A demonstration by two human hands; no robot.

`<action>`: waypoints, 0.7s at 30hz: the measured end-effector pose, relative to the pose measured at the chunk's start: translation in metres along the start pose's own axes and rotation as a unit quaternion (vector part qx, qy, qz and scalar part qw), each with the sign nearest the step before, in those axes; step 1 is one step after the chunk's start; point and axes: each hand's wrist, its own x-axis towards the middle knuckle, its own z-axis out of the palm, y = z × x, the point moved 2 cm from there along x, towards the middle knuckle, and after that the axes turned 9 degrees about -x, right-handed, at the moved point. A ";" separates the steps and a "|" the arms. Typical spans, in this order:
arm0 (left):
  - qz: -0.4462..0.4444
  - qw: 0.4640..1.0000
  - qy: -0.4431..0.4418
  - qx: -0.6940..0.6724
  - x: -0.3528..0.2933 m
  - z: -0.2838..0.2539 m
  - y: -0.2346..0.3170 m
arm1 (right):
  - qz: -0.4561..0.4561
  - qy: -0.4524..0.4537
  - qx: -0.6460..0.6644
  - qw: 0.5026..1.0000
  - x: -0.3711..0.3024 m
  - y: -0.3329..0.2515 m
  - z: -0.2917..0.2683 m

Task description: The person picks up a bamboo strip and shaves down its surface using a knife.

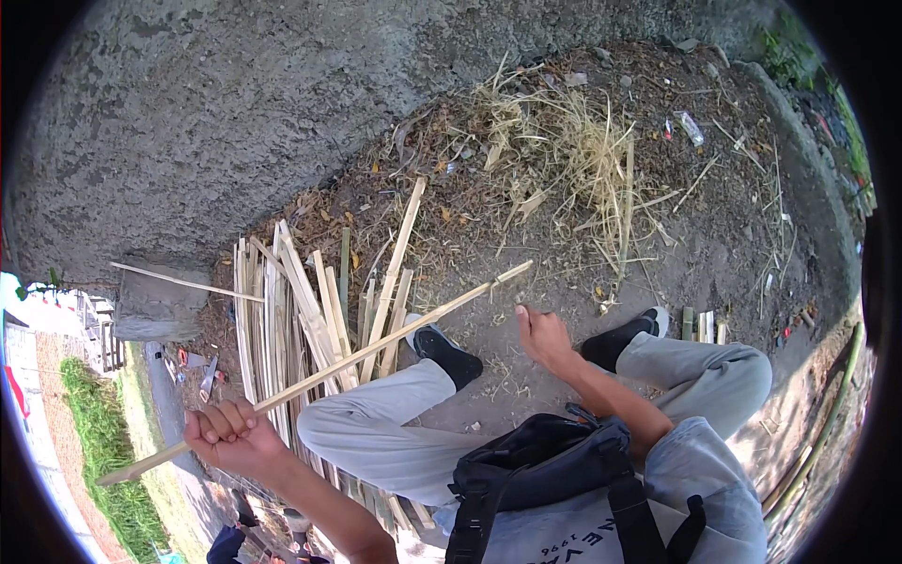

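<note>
My left hand is wrapped round a long pale split-bamboo strip, near its lower left end. The strip slants up to the right across my left shin, and its far end reaches just above my right hand. My right hand is closed, its fingers curled and thumb raised, a little apart from the strip. What it holds, if anything, cannot be made out. Beside my left leg lies a pile of similar bamboo strips, several of them overlapping.
A rough concrete wall rises ahead. Tangled bamboo shavings lie on the dirt, with a clear plastic bottle farther right. Short bamboo pieces lie past my right foot. A handsaw is at the left, and a black bag hangs on my chest.
</note>
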 end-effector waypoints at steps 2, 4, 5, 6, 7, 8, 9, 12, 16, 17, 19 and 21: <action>0.002 1.000 -0.022 -0.012 -0.003 -0.006 0.026 | -0.043 0.013 0.006 0.999 0.001 -0.031 -0.018; -0.007 0.991 -0.112 -0.073 -0.006 -0.011 0.050 | -0.083 0.025 0.013 0.996 -0.004 -0.046 -0.029; -0.008 0.988 -0.132 -0.083 -0.009 -0.015 0.063 | -0.084 0.022 0.006 0.996 -0.008 -0.049 -0.032; -0.006 0.984 -0.152 -0.090 -0.013 -0.018 0.076 | -0.086 0.020 -0.001 0.996 -0.010 -0.050 -0.034; -0.005 0.981 -0.171 -0.096 -0.018 -0.018 0.087 | -0.083 0.023 0.000 0.996 -0.010 -0.044 -0.032; -0.001 0.981 -0.173 -0.092 -0.024 -0.020 0.096 | -0.065 0.023 0.001 0.998 -0.009 -0.033 -0.027; 0.006 0.981 -0.176 -0.087 -0.031 -0.020 0.105 | -0.050 0.021 0.004 0.999 -0.009 -0.028 -0.024; 0.004 0.976 -0.185 -0.110 -0.061 -0.008 0.121 | -0.035 -0.005 -0.015 0.999 -0.006 -0.027 -0.030; 0.005 0.968 -0.200 -0.151 -0.086 0.021 0.135 | -0.062 0.013 -0.019 0.998 -0.004 -0.013 -0.013; 0.000 0.969 -0.201 -0.141 -0.090 0.025 0.145 | -0.014 -0.006 -0.046 0.999 0.004 0.012 -0.003; 0.021 0.975 -0.175 -0.136 -0.103 0.028 0.163 | 0.104 -0.014 -0.074 0.992 0.008 0.068 0.021; 0.055 0.971 -0.179 -0.150 -0.110 0.026 0.175 | 0.175 0.000 -0.069 0.982 0.013 0.078 0.026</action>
